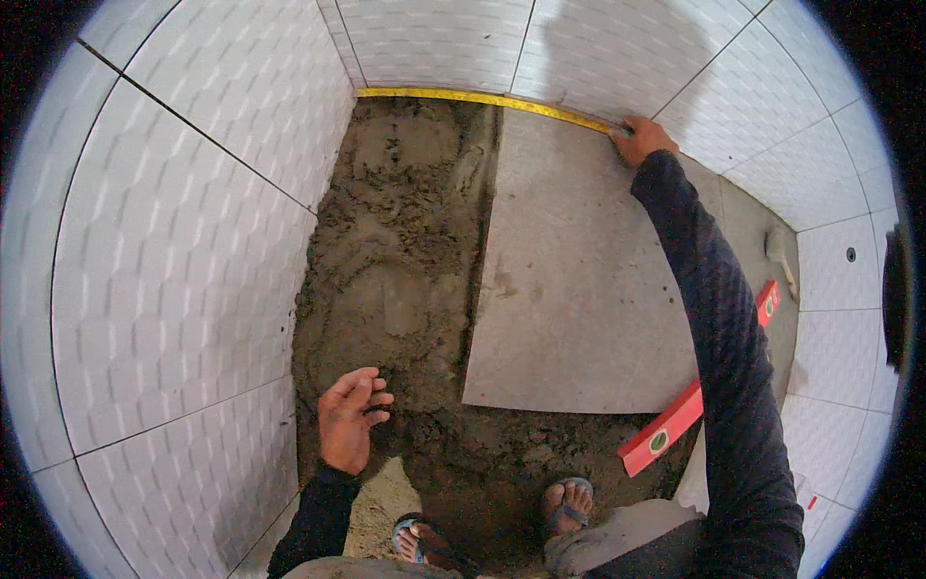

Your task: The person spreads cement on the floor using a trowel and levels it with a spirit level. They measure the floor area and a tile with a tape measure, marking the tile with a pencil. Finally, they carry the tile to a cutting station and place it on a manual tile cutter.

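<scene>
Two hands reach over the floor: the right hand [643,142] grips the right end of the tape [482,97] by the far wall [617,58]; the left hand [350,415] hangs above the mortar [386,232] near the floor's left edge, fingers loosely curled, nothing seen in it. A false reading seems the main risk: no hand is at the tape's left end, so a tug could draw it off the corner. Weight put on the tile [588,261] could tilt it if the bed is soft, and the right forearm, passing over the level [680,413], might knock it. Along the floor's far edge, the tape looks thin and yellow with dark marks, spanning mortar and tile; its slight bow may be the lens. Whether its case is under the hand, I cannot tell.
</scene>
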`<state>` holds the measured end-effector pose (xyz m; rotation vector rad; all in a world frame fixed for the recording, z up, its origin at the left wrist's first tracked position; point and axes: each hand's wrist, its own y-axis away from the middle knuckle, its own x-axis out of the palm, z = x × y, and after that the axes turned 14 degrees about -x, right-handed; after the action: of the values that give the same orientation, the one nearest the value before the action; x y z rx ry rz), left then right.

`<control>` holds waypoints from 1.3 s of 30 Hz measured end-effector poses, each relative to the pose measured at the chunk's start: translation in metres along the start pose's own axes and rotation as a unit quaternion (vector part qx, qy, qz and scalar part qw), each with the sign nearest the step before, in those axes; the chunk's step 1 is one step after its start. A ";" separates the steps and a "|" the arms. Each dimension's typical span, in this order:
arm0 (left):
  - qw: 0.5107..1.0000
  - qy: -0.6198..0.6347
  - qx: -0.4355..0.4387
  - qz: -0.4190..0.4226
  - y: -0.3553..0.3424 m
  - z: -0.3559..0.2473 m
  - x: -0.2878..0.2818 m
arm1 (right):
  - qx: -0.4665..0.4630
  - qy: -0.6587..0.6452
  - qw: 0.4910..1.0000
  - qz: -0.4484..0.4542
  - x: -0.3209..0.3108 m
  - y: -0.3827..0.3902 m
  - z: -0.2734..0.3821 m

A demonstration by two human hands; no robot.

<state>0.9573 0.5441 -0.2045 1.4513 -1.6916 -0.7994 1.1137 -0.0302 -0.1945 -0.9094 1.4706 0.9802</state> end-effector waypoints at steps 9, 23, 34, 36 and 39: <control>1.000 -0.014 -0.009 0.005 -0.001 -0.001 0.003 | -0.002 -0.005 0.998 -0.062 0.017 0.005 -0.014; 1.000 -0.004 0.002 0.001 -0.011 0.003 0.003 | 0.025 -0.010 0.999 -0.024 0.006 0.002 -0.011; 1.000 0.000 -0.009 0.021 -0.001 -0.006 0.005 | -0.046 -0.050 0.991 -0.113 0.021 0.004 -0.036; 1.000 -0.001 0.004 0.027 0.001 -0.004 0.005 | -0.055 -0.071 0.989 -0.117 0.028 0.016 -0.045; 0.999 -0.019 0.015 0.021 0.012 -0.002 0.004 | -0.083 -0.169 0.980 -0.059 0.017 0.063 -0.036</control>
<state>0.9529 0.5415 -0.1930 1.4241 -1.7652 -0.7863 1.0405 -0.0412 -0.2030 -0.8880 1.0502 1.1203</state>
